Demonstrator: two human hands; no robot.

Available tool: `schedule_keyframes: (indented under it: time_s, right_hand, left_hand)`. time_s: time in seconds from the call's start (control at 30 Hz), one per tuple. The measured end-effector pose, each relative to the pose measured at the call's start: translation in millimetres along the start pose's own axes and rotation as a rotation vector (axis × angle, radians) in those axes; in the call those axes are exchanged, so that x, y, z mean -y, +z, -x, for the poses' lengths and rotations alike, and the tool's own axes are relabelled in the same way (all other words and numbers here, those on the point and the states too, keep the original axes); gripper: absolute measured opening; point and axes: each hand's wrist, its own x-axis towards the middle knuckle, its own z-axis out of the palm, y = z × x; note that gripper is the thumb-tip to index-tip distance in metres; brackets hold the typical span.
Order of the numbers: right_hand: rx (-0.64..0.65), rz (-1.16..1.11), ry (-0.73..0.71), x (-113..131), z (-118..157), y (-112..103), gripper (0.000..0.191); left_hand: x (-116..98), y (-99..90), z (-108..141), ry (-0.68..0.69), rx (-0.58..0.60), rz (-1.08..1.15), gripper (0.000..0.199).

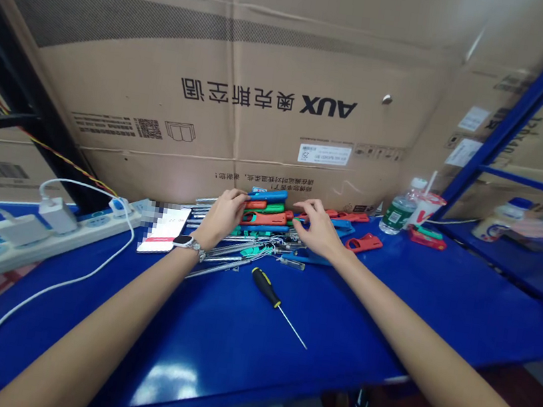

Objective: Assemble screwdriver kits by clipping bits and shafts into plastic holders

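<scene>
Several blue, green and orange-red plastic handles and metal rods lie in a pile at the back of the blue table. My left hand [223,215] is at the pile's left side, its fingers bent together at a blue handle [268,196] on top; what the fingertips hold is hard to make out. At the right side of the pile is my right hand [317,227], fingers apart and curved over a blue piece [343,227], with nothing visibly gripped. Nearer the front, a black and yellow screwdriver [267,288] lies with its tip toward the front right.
A white power strip [69,239] with chargers and a cable is at left, beside a phone [165,230]. A red handle [364,243], a water bottle [398,211] and a cup [427,208] stand or lie at right. Cardboard [261,135] walls the back.
</scene>
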Motion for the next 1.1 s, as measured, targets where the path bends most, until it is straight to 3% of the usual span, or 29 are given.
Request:
schedule_keyframes:
  time_s: [0.2,0.33,0.47,0.57,0.7,0.9,1.1]
  right_hand:
    - [0.149,0.061,-0.034,1,45,-17,0.032]
    - [0.246,0.134,-0.009,-2,69,-26,0.042]
    - [0.278,0.169,0.013,-7,78,-28,0.037]
    - [0.255,0.171,0.003,-10,79,-28,0.029]
    - [0.167,0.08,-0.009,-9,78,-29,0.028]
    - [0.023,-0.264,0.028,5,73,-28,0.026]
    - [0.029,-0.385,0.069,3,72,-21,0.033]
  left_hand:
    - [-39,3.9,18,0.173,0.041,0.055,0.02]
    - [-69,10.3,27,0.293,0.168,0.112,0.015]
    - [-88,20.7,25,0.347,0.285,0.148,0.017]
    - [-93,27.3,23,0.332,0.307,0.144,0.022]
    - [-92,27.7,24,0.312,0.237,0.164,0.022]
    - [-91,8.0,25,0.183,0.107,0.409,0.013]
    - [-82,-10.2,35,-0.012,0.045,0.505,0.016]
